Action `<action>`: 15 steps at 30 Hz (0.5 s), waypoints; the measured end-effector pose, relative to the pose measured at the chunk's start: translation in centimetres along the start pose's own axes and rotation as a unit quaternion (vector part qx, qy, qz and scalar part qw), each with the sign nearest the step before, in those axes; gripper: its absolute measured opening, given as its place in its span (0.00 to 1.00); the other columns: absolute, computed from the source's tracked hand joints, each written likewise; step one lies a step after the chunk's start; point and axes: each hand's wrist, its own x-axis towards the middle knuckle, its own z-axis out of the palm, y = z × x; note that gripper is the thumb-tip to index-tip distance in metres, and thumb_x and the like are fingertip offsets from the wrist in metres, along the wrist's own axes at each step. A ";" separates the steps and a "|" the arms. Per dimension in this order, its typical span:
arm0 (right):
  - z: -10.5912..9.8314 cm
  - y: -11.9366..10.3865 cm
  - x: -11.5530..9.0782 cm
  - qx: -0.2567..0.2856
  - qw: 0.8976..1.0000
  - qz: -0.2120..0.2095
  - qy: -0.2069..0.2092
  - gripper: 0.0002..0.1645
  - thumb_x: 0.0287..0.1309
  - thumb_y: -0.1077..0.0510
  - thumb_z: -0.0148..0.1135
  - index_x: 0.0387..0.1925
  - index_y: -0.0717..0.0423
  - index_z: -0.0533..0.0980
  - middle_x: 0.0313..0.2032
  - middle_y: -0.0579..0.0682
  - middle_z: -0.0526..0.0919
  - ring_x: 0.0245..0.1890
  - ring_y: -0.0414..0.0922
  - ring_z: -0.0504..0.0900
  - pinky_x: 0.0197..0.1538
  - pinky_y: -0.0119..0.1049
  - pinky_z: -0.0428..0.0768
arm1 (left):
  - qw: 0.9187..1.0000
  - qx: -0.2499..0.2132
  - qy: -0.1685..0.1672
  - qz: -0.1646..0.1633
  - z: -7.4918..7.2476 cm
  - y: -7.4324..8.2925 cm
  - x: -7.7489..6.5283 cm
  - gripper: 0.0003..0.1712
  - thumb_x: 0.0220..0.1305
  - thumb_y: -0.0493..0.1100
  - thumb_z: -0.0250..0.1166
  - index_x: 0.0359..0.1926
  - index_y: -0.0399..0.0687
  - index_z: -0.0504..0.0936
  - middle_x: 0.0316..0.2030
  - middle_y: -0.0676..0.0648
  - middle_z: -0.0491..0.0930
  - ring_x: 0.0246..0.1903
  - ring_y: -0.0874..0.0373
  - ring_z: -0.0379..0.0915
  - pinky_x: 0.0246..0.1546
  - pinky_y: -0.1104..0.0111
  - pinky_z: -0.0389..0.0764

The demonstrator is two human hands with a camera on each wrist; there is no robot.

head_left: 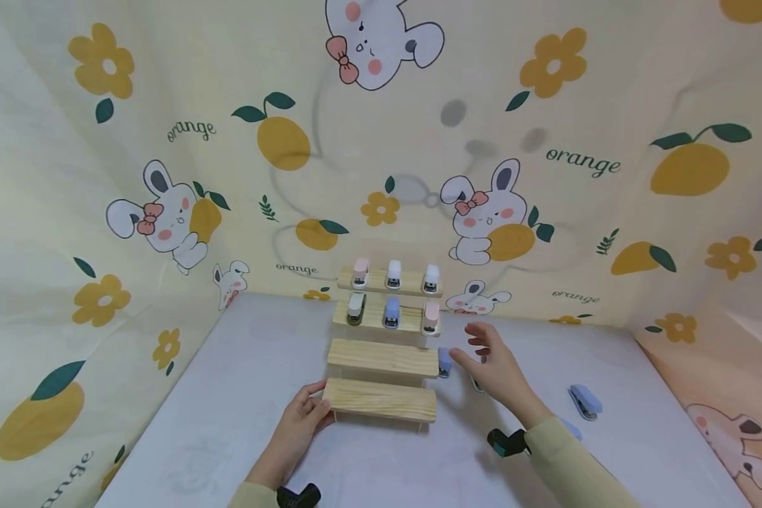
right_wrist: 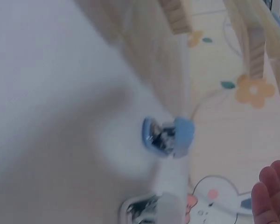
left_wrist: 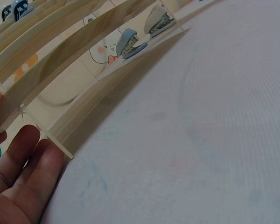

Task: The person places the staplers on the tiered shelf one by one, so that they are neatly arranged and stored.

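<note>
A stepped wooden display rack [head_left: 381, 401] has several tiers. My left hand [head_left: 298, 423] grips the left end of its lowest step, with fingers [left_wrist: 25, 172] beside the clear support underneath. Just right of the rack, my right hand [head_left: 495, 367] hovers with loosely bent fingers and holds nothing. Nearest to it is a small blue stapler [head_left: 444, 362] on the table. A whitish stapler [right_wrist: 170, 210] sits beside that one, mostly hidden by the right hand in the head view. On the second step stand a white stapler [head_left: 355, 309], a blue stapler [head_left: 391, 312] and a pink stapler [head_left: 431, 317].
The top step bears a pink stapler [head_left: 360, 272] and two white ones, a middle one [head_left: 394, 274] and a right one [head_left: 431, 278]. Farther right on the white table [head_left: 228, 367] lies another blue stapler [head_left: 585, 402]. One more blue piece [head_left: 571, 429] shows partly behind the right sleeve.
</note>
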 end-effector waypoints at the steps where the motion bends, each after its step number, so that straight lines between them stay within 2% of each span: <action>1: -0.1 0.2 -0.1 -0.004 1.000 0.006 -0.003 0.41 0.56 0.39 0.67 0.64 0.53 0.62 0.60 0.54 0.71 0.56 0.53 0.72 0.57 0.53 0.74 | 1.000 -0.002 0.000 0.002 0.0 0.0 0.0 0.30 0.71 0.42 0.57 0.70 0.42 0.60 0.46 0.39 0.77 0.50 0.51 0.76 0.52 0.63 0.79; 7: -0.5 1.8 -1.0 -0.007 0.999 0.033 -0.010 0.44 0.55 0.36 0.66 0.64 0.54 0.62 0.59 0.54 0.71 0.56 0.55 0.72 0.58 0.55 0.74 | 1.000 -0.006 0.000 0.002 -0.2 -0.2 0.1 0.30 0.70 0.43 0.58 0.70 0.42 0.60 0.46 0.39 0.77 0.49 0.52 0.76 0.52 0.63 0.80; 10: -0.6 2.8 -1.5 -0.004 0.999 0.038 -0.016 0.42 0.56 0.38 0.66 0.63 0.55 0.63 0.59 0.54 0.71 0.56 0.55 0.72 0.58 0.54 0.73 | 1.000 -0.002 0.000 0.001 -0.2 -0.2 0.1 0.30 0.71 0.42 0.58 0.70 0.42 0.60 0.46 0.39 0.77 0.49 0.52 0.76 0.52 0.62 0.80; 15: -0.7 3.8 -2.1 -0.009 0.997 0.070 -0.028 0.46 0.54 0.34 0.66 0.64 0.55 0.62 0.60 0.57 0.71 0.57 0.56 0.71 0.58 0.56 0.73 | 1.000 0.002 -0.001 0.002 -0.1 -0.2 0.2 0.30 0.70 0.43 0.58 0.69 0.42 0.61 0.46 0.39 0.77 0.49 0.52 0.77 0.52 0.63 0.80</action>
